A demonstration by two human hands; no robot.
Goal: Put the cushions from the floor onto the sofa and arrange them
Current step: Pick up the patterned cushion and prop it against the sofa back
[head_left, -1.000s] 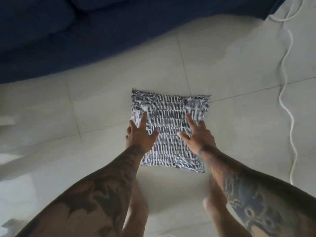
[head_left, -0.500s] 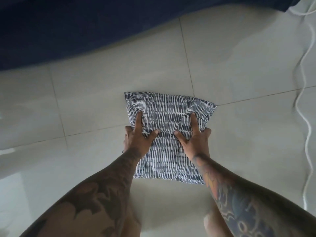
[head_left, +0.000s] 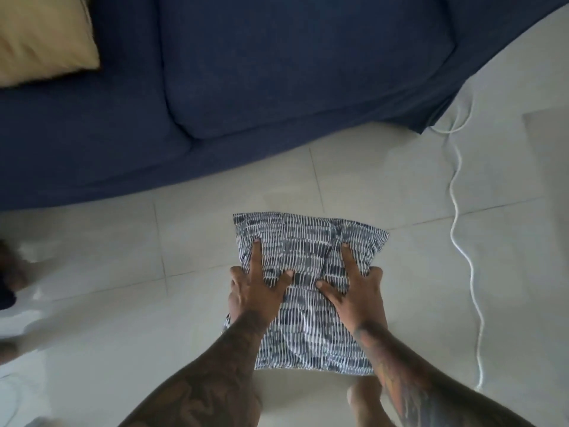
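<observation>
Two bare hands are clamped on a square cushion with a dark blue and white dashed print (head_left: 308,291), which is seen over the pale tiled floor (head_left: 107,272), in front of the dark blue fabric sofa (head_left: 277,72). The left hand (head_left: 255,295) is laid on the cushion's left side, index finger stretched forward, thumb angled inward over the fabric, and the remaining fingers curled round the left edge. The right hand (head_left: 357,295) is set in mirror fashion on the right side, index finger forward, thumb inward, outer fingers wrapped over the right edge. Fabric is bunched and creased between the two thumbs. Both tattooed forearms are extended forward from the bottom of the view.

Compared with half a second ago, the grip is seen to be tighter and the cloth more gathered; the sofa's seat cushions have come into view, and a pale yellow cushion (head_left: 43,35) is now seen on the sofa at the upper left.

Whether the patterned cushion is touching the floor or just lifted cannot be told. Its near left corner is covered by the left forearm. A white cable (head_left: 462,241) is trailed across the tiles to the right, partly hidden at the sofa's corner. A dark blurred shape at the left edge cannot be identified.
</observation>
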